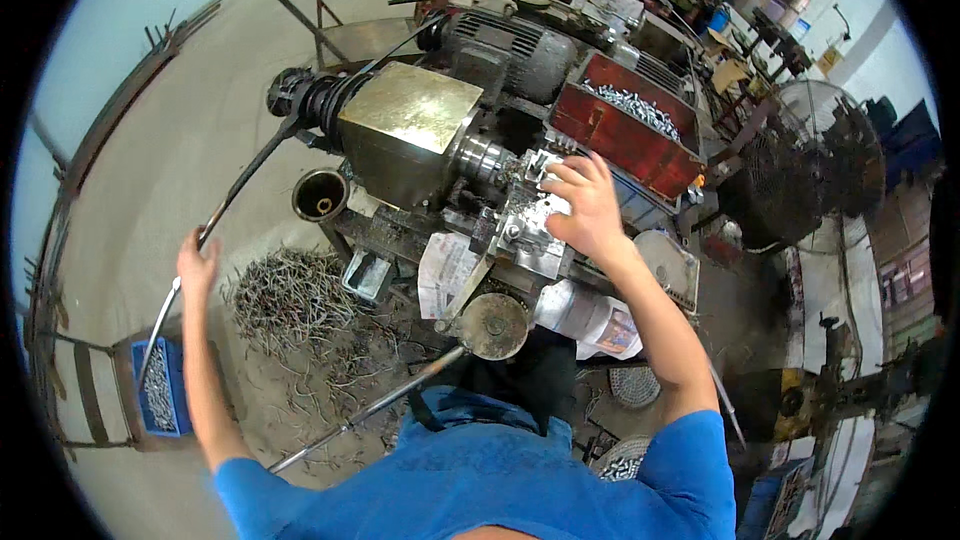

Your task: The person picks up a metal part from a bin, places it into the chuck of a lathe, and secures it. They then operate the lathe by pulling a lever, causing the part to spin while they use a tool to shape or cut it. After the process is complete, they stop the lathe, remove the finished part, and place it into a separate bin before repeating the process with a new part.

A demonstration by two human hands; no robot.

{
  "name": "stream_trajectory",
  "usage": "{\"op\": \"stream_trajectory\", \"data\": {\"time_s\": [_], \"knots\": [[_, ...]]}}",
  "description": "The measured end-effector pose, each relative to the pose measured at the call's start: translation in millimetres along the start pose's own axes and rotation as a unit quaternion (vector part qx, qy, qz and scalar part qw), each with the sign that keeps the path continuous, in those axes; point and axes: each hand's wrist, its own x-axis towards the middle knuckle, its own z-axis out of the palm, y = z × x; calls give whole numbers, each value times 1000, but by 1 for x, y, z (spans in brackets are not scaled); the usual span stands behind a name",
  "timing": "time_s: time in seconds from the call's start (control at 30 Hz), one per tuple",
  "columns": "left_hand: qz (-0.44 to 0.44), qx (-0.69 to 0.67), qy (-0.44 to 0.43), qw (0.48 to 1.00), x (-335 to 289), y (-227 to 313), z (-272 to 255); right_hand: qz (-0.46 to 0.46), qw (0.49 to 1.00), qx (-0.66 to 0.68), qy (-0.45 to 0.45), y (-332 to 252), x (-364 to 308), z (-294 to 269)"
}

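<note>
My left hand [197, 262] is closed round a long metal lever [238, 184], which runs up to the black pulley end [320, 105] of a small lathe-like machine. My right hand [588, 208] hovers at the bright metal tool slide [535, 232], fingers apart and curved; whether the fingertips touch it I cannot tell. Just left of that hand is the round chuck [484, 158], sticking out of the headstock with its brass-coloured cover [412, 105]. No part shows between the right fingers.
A red bin [625, 145] of small metal parts stands behind the slide. Metal shavings [290, 302] heap on the floor at left, near a blue crate [160, 387] of parts. A second rod [400, 392] crosses before my body. A large fan [810, 150] stands at right.
</note>
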Motion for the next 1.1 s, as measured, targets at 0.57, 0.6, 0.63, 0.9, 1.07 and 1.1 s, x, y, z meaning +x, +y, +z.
{"op": "stream_trajectory", "data": {"time_s": [0.57,0.6,0.63,0.9,1.07,1.1], "knots": [[193,184,-395,879,-68,157,197,449,885,-113,-53,70,-380,-115],[184,169,-377,892,-70,155,197,439,884,-156,-42,75,-405,-116],[169,150,-396,890,-74,151,194,460,870,-168,-63,79,-432,-123],[-60,5,-503,862,-125,66,131,623,697,-311,-171,72,-559,-111],[-231,-119,-533,805,-177,7,107,628,705,-291,-155,-31,-533,-98],[-284,-133,-534,785,-183,0,105,655,696,-258,-140,-55,-520,-90]]}}
